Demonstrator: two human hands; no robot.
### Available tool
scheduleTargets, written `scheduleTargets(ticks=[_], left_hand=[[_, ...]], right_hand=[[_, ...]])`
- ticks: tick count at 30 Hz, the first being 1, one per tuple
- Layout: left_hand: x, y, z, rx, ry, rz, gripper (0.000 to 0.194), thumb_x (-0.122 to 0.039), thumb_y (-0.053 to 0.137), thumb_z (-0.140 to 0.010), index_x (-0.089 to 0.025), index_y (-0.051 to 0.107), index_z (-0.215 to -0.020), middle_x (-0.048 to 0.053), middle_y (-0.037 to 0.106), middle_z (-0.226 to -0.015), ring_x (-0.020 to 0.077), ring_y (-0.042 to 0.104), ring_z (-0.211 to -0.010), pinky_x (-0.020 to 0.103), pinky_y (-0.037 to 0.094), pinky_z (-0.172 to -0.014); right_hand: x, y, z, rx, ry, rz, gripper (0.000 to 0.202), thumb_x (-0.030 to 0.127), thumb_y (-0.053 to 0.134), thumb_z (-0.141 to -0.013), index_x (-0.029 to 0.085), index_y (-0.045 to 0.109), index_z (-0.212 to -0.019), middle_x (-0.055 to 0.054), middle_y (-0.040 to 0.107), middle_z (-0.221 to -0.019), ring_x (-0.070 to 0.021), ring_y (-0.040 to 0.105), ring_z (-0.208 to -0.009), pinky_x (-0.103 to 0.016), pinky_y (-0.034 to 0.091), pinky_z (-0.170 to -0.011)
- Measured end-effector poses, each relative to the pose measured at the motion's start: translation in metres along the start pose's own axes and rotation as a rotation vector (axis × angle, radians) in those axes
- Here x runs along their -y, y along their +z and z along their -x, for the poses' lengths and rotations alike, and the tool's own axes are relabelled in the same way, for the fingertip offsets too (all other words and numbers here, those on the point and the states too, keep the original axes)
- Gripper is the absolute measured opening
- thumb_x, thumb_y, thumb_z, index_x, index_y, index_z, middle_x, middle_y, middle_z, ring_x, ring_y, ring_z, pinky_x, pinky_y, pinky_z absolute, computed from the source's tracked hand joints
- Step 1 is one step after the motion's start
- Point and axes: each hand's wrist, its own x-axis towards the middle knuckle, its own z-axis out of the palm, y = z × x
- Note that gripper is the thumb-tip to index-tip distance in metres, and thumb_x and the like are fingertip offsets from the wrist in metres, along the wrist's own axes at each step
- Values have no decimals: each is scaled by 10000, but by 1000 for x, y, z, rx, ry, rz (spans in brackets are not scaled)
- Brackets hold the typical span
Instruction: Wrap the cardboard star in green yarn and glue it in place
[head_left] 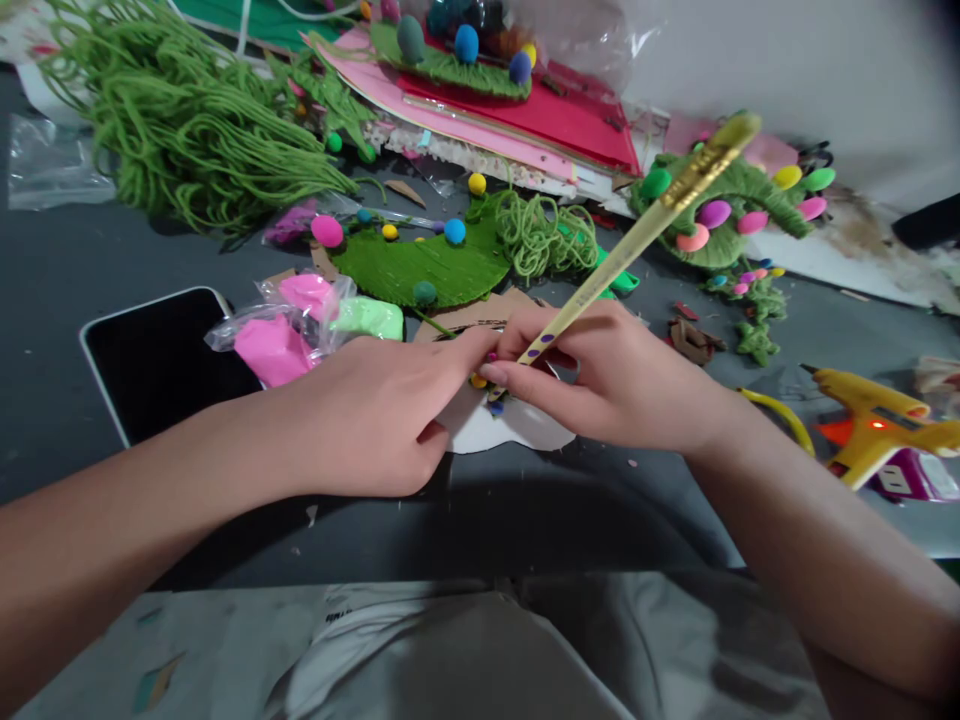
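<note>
A long pale-yellow brush with a gold band slants up to the right, its lower end pinched between the thumb and fingers of my right hand. That end is over a white cut-out piece carrying small coloured balls, among them a blue one and a yellow one. My left hand lies from the left over the same piece, index finger extended and other fingers curled under. Its fingertip meets my right fingers. What my left hand holds, if anything, is hidden.
Left of the hands are a phone and pink clay packets. Green yarn and a green leaf shape are behind. At right, a yellow glue gun with a red light lies near the table edge.
</note>
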Motion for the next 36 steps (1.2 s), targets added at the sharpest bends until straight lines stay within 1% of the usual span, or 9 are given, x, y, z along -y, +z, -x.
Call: scheduleTargets(ticks=[4,8,12,17,21,25,29,34,36], left_hand=[[0,1,0,-11,5,-4,633,-231,506,-845,-229,387,-1467,53,678,-806,248,592,-562,347,359,-536],[1,1,0,-21,15,3,648,-221,506,-840,-251,364,-1472,30,671,-777,234,604,-587,331,372,-544],[2,2,0,-27,15,29,673,-231,512,-848,-256,343,-1499,23,664,-756,243,610,-586,342,384,-546],[4,4,0,-37,28,35,530,-227,500,-849,-246,433,-1374,33,663,-774,264,637,-638,363,411,-564],[4,5,0,-52,31,43,547,-236,500,-843,-251,405,-1382,33,662,-772,264,629,-623,372,413,-550],[4,5,0,-38,30,25,496,-253,490,-849,-270,435,-1341,32,648,-752,268,636,-641,378,425,-563],[5,5,0,-45,22,45,625,-258,499,-837,-254,363,-1447,41,652,-771,275,626,-627,376,407,-545],[6,7,0,-65,40,48,654,-216,506,-835,-258,364,-1472,16,640,-731,255,611,-594,347,384,-537],[7,8,0,-81,36,37,691,-212,507,-840,-249,341,-1510,17,650,-748,252,606,-585,338,374,-532]], right_hand=[[1,-1,-1,-13,18,15,140,241,600,-1031,165,701,-970,-26,720,-877,-126,584,-736,-268,451,-734],[6,-4,-4,31,-21,16,111,217,614,-1018,175,671,-933,-6,693,-828,-123,579,-718,-263,453,-735],[10,-5,-7,49,8,37,104,224,607,-1022,170,672,-961,-32,716,-885,-140,597,-758,-280,450,-764],[13,-6,-9,92,-17,53,168,268,600,-1037,166,655,-915,-36,709,-890,-140,591,-765,-286,444,-782],[13,-7,-9,99,28,77,154,258,588,-1036,158,665,-947,-47,703,-880,-149,582,-755,-293,426,-741],[14,-7,-12,136,-5,65,138,227,591,-1028,167,655,-921,-46,718,-909,-150,594,-773,-292,425,-751],[15,-8,-12,143,64,95,151,243,573,-1041,159,666,-955,-51,708,-866,-159,595,-755,-298,419,-725],[13,-7,-10,122,-5,68,162,249,582,-1040,157,656,-929,-58,723,-927,-154,618,-794,-291,444,-772],[12,-6,-10,107,15,62,137,234,588,-1035,153,669,-960,-64,729,-939,-163,631,-817,-295,451,-782]])
